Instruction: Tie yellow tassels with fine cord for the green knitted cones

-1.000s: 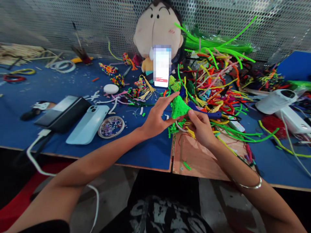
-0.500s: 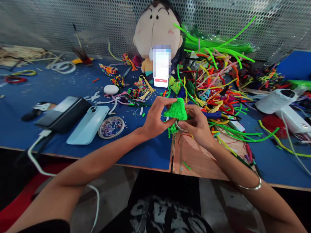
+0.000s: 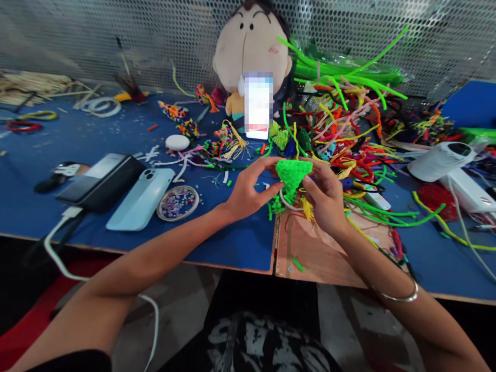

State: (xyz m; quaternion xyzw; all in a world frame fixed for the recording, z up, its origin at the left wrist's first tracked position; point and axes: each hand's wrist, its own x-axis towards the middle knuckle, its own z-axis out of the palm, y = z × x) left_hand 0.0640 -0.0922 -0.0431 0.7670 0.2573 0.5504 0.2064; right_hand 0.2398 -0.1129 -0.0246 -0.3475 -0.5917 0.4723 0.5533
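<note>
A bright green triangular piece, fuzzy and woven-looking [image 3: 293, 174], is held up over the table between my two hands, its wide edge at the top and its point downward. My left hand [image 3: 251, 188] pinches its left side with thumb and forefinger. On the other side, my right hand [image 3: 324, 191] grips the right corner, thumb in front and fingers partly hidden behind. Just below the piece are a pale ring [image 3: 289, 202] and a yellow tassel [image 3: 307, 209]. Green scraps [image 3: 276, 205] lie beneath it on the table.
A lit phone [image 3: 258, 106] leans on a plush doll [image 3: 251, 46]. Tangled coloured pipe cleaners [image 3: 349, 124] fill the right. Leftward are a bead dish [image 3: 178, 203], a light-blue phone [image 3: 141, 201], a black box-like device [image 3: 103, 181] and a white oval [image 3: 177, 142]. A white glue-gun-like tool [image 3: 442, 160] lies far right.
The green piece has turned so that its wide edge is on top and its point down. My right hand has shifted slightly right and up to its corner, and the yellow tassel shows below.
</note>
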